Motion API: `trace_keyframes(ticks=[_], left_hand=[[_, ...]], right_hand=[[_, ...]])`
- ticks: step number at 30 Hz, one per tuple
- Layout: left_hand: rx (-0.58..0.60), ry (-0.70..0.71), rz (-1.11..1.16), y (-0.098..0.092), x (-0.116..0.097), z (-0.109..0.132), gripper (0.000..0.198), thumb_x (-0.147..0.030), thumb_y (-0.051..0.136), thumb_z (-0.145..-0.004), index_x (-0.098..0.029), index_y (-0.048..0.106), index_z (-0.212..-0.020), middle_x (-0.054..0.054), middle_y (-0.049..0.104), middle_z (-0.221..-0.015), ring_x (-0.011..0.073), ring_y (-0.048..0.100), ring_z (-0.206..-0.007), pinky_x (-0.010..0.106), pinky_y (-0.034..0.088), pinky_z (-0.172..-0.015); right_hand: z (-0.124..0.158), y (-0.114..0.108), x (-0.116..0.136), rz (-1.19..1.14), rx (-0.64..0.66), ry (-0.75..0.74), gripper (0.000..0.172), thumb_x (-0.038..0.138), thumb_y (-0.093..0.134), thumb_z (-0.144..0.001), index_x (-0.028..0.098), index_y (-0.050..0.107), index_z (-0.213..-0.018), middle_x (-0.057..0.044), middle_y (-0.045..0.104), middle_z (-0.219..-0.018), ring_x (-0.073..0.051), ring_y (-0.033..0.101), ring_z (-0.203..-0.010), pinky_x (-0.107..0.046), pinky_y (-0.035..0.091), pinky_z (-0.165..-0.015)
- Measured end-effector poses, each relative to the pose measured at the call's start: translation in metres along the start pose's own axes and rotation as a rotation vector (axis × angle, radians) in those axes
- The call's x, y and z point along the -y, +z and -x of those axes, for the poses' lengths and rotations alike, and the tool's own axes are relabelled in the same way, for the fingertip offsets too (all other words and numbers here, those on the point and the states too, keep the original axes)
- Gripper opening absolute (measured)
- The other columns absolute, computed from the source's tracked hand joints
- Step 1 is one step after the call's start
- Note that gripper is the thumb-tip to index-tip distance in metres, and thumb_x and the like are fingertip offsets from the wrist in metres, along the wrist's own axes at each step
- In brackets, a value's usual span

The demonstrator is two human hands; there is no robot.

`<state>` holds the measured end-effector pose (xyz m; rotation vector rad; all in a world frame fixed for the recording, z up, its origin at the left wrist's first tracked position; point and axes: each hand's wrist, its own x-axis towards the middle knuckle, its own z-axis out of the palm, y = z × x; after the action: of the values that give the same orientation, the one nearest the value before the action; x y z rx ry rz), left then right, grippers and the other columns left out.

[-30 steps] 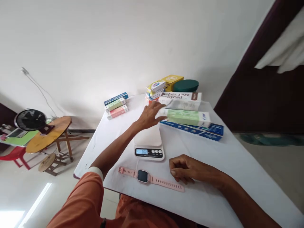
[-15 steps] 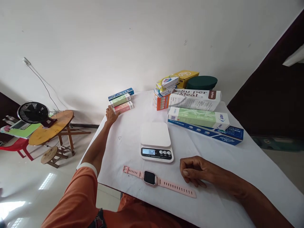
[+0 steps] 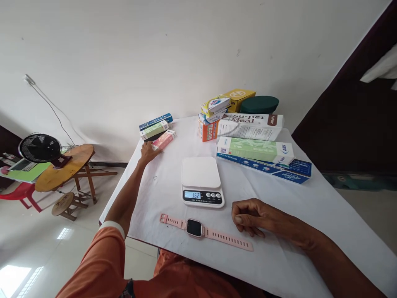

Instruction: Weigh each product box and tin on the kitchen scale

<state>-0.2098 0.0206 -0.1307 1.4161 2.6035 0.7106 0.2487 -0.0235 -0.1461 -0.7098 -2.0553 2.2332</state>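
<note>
My left hand (image 3: 149, 152) reaches to the table's far left and grips the near end of a pink box (image 3: 164, 139), which is tilted off the table. Behind it lie a green box (image 3: 154, 129) and a blue box (image 3: 156, 120). My right hand (image 3: 249, 216) rests on the white tablecloth (image 3: 279, 231) with its fingers curled and nothing in them. A white digital scale (image 3: 201, 181) showing 362 stands in the middle with nothing on its plate. In front of it a pink smartwatch (image 3: 195, 228) lies flat.
At the back right are stacked cartons: a "Super Meal" box (image 3: 251, 126), a green box (image 3: 254, 150), flat blue boxes (image 3: 279, 171), a yellow box (image 3: 238, 97), a dark green lid (image 3: 259, 104). Left of the table stand a round wooden table (image 3: 62, 163) and a black fan (image 3: 39, 148).
My left hand swung from the cartons at the middle back to the far-left boxes and took hold of the pink box, lifting and turning it. My right hand stayed put.
</note>
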Motion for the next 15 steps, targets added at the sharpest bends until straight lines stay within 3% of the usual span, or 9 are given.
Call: trace_keyframes(ticks=[4,7,11,15], left_hand=[[-0.016,-0.02,0.066,0.003,-0.012,0.004,0.052,-0.039,0.076,-0.078,-0.021,0.055,-0.122,0.017,0.057,-0.14,0.0343,0.049,-0.137,0.047,0.037,-0.111],[0.013,-0.03,0.123,-0.007,-0.011,0.019,0.051,-0.042,0.073,-0.08,-0.019,0.058,-0.123,0.016,0.062,-0.135,0.034,0.058,-0.127,0.046,0.045,-0.102],[0.132,0.074,0.287,-0.035,-0.006,0.058,0.059,-0.054,0.071,-0.081,-0.021,0.061,-0.129,0.009,0.07,-0.121,0.0284,0.067,-0.107,0.039,0.053,-0.089],[0.283,0.27,0.455,-0.051,-0.025,0.102,0.062,-0.053,0.077,-0.079,-0.024,0.062,-0.131,0.006,0.07,-0.122,0.028,0.066,-0.109,0.04,0.053,-0.093]], right_hand=[[0.002,0.001,0.003,-0.028,-0.019,-0.031,0.05,0.064,0.078,-0.081,0.016,0.065,-0.079,-0.004,0.066,-0.076,-0.011,0.055,-0.062,-0.024,0.04,-0.053],[0.001,0.001,0.003,-0.042,-0.003,-0.063,0.049,0.063,0.078,-0.081,0.015,0.065,-0.08,-0.004,0.069,-0.078,-0.01,0.056,-0.061,-0.022,0.041,-0.052],[0.0,-0.003,0.001,-0.042,0.024,-0.093,0.048,0.061,0.078,-0.082,0.014,0.066,-0.08,-0.003,0.068,-0.076,-0.009,0.055,-0.058,-0.021,0.041,-0.051],[0.001,-0.004,0.0,-0.036,0.029,-0.122,0.044,0.057,0.078,-0.084,0.014,0.067,-0.08,-0.002,0.068,-0.074,-0.008,0.054,-0.057,-0.021,0.041,-0.051]])
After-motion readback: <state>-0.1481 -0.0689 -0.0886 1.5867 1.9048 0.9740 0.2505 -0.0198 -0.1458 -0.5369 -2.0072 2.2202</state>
